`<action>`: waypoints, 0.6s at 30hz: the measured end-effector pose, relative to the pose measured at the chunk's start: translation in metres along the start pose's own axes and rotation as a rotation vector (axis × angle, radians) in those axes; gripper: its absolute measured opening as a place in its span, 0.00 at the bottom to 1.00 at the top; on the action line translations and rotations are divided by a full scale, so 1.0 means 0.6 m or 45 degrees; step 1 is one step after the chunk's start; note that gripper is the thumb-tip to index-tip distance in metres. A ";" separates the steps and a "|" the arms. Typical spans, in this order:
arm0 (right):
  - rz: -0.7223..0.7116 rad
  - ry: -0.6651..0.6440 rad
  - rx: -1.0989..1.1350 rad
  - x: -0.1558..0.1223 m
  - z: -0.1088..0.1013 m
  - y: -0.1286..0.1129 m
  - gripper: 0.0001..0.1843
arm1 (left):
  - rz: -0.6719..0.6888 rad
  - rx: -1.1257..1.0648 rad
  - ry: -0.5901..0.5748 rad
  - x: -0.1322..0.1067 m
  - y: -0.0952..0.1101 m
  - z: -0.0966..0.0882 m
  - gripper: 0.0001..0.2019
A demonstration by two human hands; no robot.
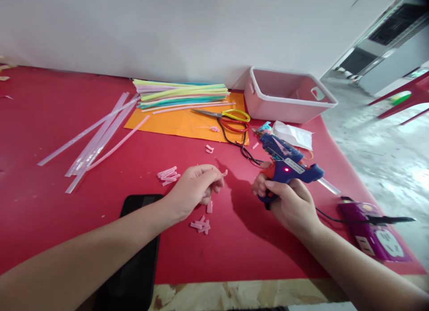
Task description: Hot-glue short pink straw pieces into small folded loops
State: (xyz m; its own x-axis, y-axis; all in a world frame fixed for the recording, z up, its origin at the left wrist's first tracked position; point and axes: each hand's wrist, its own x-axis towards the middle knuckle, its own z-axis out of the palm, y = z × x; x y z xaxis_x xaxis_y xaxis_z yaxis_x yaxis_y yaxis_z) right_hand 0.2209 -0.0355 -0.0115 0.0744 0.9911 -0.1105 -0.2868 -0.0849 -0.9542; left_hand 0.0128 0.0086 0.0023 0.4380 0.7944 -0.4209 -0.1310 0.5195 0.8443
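Observation:
My right hand (291, 203) is wrapped round the handle of a blue glue gun (284, 168) with a red light lit on its side. The nozzle points up and to the left, and a clear glue stick (329, 186) sticks out of its back. Over the middle of the red table, my left hand (196, 188) pinches a small curved pink piece (225, 173) between thumb and forefinger. Short pink pieces lie in a pile (168, 174) left of this hand and in another pile (201, 224) below it. Two curled pink bits (209, 149) rest farther back.
Colourful pipe cleaners (184, 94) and scissors (231, 116) lie on an orange sheet (174, 125). Clear glue sticks (100, 141) are at left, a pink basket (288, 107) at back right. A black phone (134, 262) sits under my left forearm. A purple power strip (372, 230) stands at right.

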 end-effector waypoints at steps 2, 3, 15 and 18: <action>0.017 -0.046 0.054 -0.002 0.004 -0.004 0.15 | 0.032 -0.005 0.023 0.002 -0.001 -0.002 0.09; 0.032 -0.071 0.076 -0.003 0.005 -0.005 0.17 | 0.046 -0.003 0.033 0.003 -0.002 -0.002 0.09; 0.100 -0.185 0.114 -0.006 0.002 -0.010 0.18 | 0.266 0.178 0.129 0.000 0.000 -0.003 0.11; -0.040 -0.206 -0.157 -0.009 -0.015 0.005 0.13 | 0.335 0.270 0.202 -0.002 0.001 -0.003 0.12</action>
State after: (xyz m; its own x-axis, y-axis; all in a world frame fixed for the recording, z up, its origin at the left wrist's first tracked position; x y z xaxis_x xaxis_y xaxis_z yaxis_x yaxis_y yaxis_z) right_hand 0.2282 -0.0419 -0.0165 -0.0758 0.9962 -0.0435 -0.1667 -0.0557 -0.9844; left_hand 0.0103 0.0088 0.0029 0.2687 0.9395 -0.2125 -0.0260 0.2276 0.9734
